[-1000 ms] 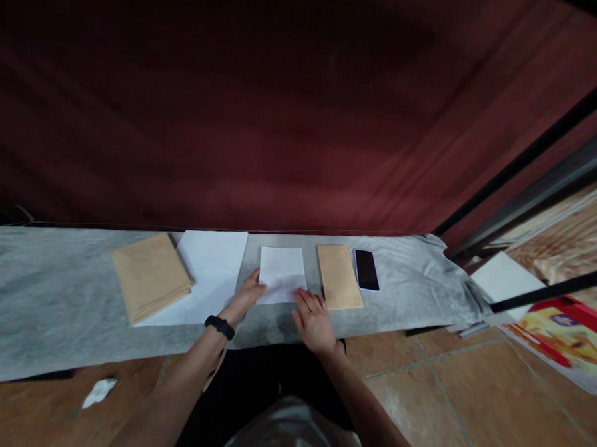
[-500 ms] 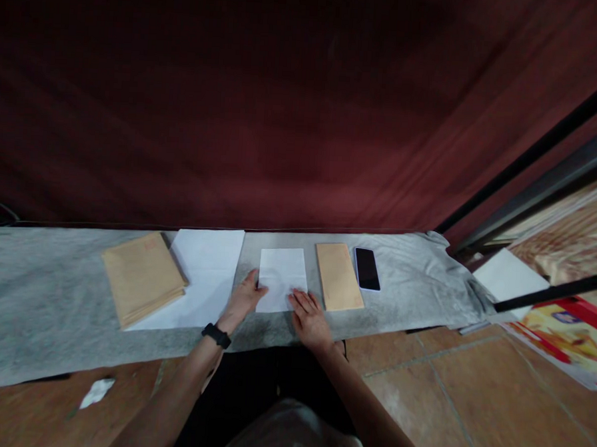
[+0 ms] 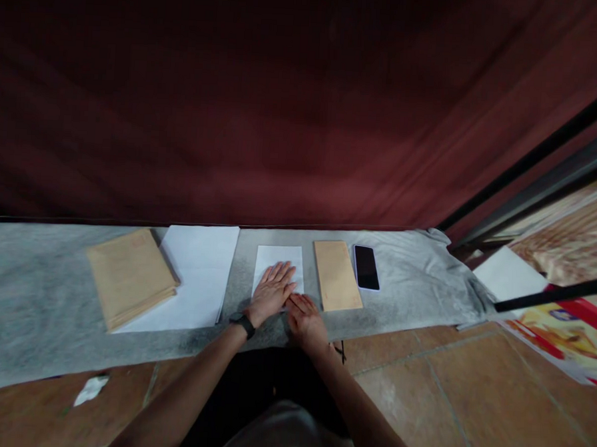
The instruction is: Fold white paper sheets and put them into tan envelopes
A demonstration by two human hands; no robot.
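Observation:
A folded sheet of white paper (image 3: pixel 279 253) lies on the grey cloth in front of me. My left hand (image 3: pixel 271 292) rests flat on it, fingers stretched out and holding nothing, a dark watch on its wrist. Beside it my right hand (image 3: pixel 307 321) lies on the sheet's lower right edge with its fingers extended, touching the paper. The two hands cover the near part of the sheet. Just to the right lies a brown envelope (image 3: pixel 336 275).
At left, a stack of brown envelopes (image 3: pixel 133 275) overlaps large white sheets (image 3: pixel 203 265). A smartphone (image 3: pixel 367 267) lies right of the single envelope. Behind the cloth-covered surface (image 3: pixel 415 283) hangs a dark red curtain (image 3: pixel 282 149). A red-and-yellow box (image 3: pixel 568 331) sits at far right.
My left hand has moved from the sheet's left edge onto its middle and flattened there. My right hand has shifted slightly toward me along the near right edge.

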